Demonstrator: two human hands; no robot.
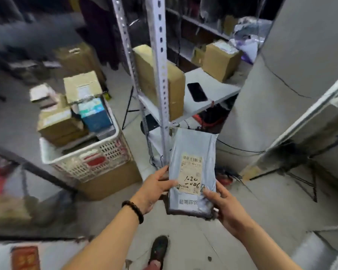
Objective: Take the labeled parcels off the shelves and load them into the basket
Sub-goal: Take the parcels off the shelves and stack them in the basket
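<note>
A grey poly-bag parcel [192, 151] with a tan label and handwritten numbers is held upright in front of me. My left hand [156, 189] grips its left edge, thumb on the label. My right hand [224, 204] grips its lower right corner. The white lattice basket [98, 158] stands to the left on a cardboard box, filled with several parcels: brown boxes [61, 125] and a blue box [95, 114].
A grey metal shelf post [160, 61] rises just behind the parcel. A brown box [158, 80] sits on the shelf, with a black phone [197, 92] and another box [220, 60] to its right. Cables lie on the floor. My shoe [160, 248] is below.
</note>
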